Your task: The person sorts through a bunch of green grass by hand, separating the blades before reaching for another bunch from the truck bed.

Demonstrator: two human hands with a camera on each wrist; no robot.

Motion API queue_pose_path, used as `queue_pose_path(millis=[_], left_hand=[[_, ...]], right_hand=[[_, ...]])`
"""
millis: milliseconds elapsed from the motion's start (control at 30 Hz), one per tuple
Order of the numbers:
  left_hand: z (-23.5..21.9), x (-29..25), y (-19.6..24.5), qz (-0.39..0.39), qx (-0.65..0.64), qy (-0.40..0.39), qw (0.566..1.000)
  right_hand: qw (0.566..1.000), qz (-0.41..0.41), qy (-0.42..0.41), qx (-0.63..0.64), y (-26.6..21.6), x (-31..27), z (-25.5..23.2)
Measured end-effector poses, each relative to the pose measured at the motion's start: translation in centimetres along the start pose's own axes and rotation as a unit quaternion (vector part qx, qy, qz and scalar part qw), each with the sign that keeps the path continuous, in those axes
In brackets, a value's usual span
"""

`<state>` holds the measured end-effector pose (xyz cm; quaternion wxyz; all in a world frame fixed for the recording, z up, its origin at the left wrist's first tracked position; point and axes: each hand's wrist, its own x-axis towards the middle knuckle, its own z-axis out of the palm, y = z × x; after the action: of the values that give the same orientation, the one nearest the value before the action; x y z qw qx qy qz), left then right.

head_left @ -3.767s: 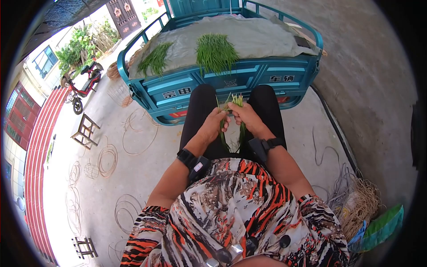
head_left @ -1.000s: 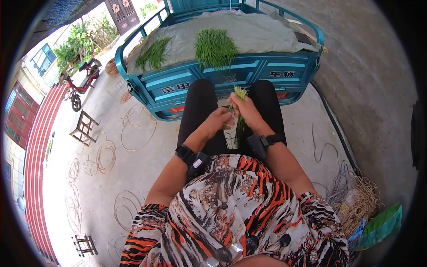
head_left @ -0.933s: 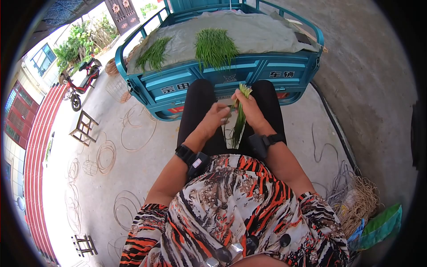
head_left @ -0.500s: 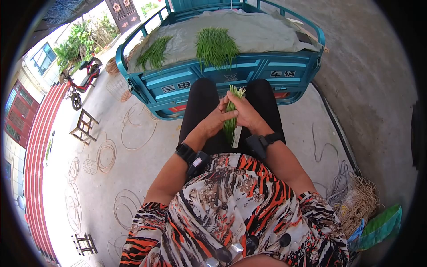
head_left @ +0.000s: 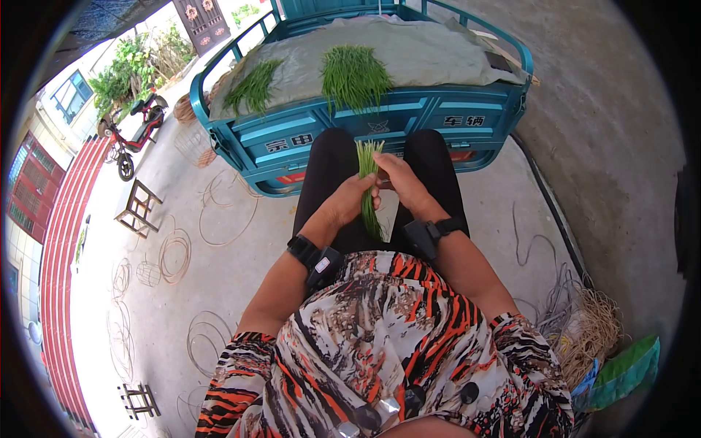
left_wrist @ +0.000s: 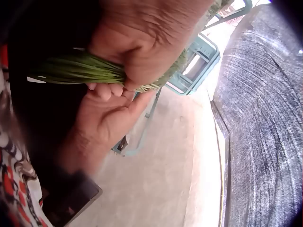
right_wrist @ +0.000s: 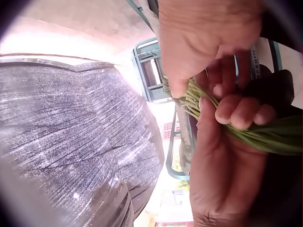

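Observation:
A slim bunch of green chives with pale cut ends stands up between the person's knees in the head view. The left hand grips it around the middle, and the leaves hang below the fist. Close on the right, the right hand has its thumb at the stems near the pale ends. In the right wrist view the left hand's fingers curl over the chives, while the right hand reaches across from above. The right palm faces the bunch in the left wrist view, with its thumb extended.
A larger chive pile and a smaller one lie on a grey sheet over the blue cargo tricycle. Wire coils and a wooden stool stand left; dry straw-like strands lie right.
Earlier the right hand held the chives while the left fingers worked beside them. Now the bunch has shifted left into the left hand's grip, and the right hand has loosened.

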<state>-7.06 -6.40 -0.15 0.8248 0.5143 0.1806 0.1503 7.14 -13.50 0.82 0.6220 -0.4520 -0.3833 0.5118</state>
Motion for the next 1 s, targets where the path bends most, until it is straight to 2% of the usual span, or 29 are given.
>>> queue_pose_path(millis=[133, 233, 333, 533, 633, 733, 833, 1000], left_hand=[[0.5, -0.2, 0.3, -0.007, -0.021, 0.045, 0.999], [0.1, -0.2, 0.4, -0.002, -0.014, 0.007, 1.0], [0.4, -0.3, 0.5, 0.009, -0.008, 0.007, 1.0], [0.6, -0.4, 0.6, 0.029, -0.005, 0.014, 0.999], [0.4, -0.3, 0.5, 0.029, 0.001, 0.023, 0.999], [0.5, -0.3, 0.5, 0.03, -0.006, 0.028, 0.999], [0.3, -0.2, 0.5, 0.032, -0.004, 0.028, 0.999], [0.3, -0.2, 0.5, 0.038, -0.018, 0.035, 0.999]], right_hand=[[0.992, -0.032, 0.105, -0.059, 0.4, 0.3, 0.1], [0.995, -0.014, 0.089, -0.048, 0.2, 0.2, -0.2], [0.998, 0.001, 0.057, -0.015, -0.3, -0.2, -0.2], [0.997, 0.005, 0.073, -0.014, -0.2, 0.1, -0.2], [0.996, 0.005, 0.063, -0.059, -0.2, 0.1, -0.1], [0.996, 0.006, 0.069, -0.057, 0.1, 0.2, -0.2], [0.998, 0.016, 0.058, -0.001, 0.4, 0.4, -0.6], [0.996, 0.031, 0.078, -0.022, 0.8, 0.7, -0.9]])
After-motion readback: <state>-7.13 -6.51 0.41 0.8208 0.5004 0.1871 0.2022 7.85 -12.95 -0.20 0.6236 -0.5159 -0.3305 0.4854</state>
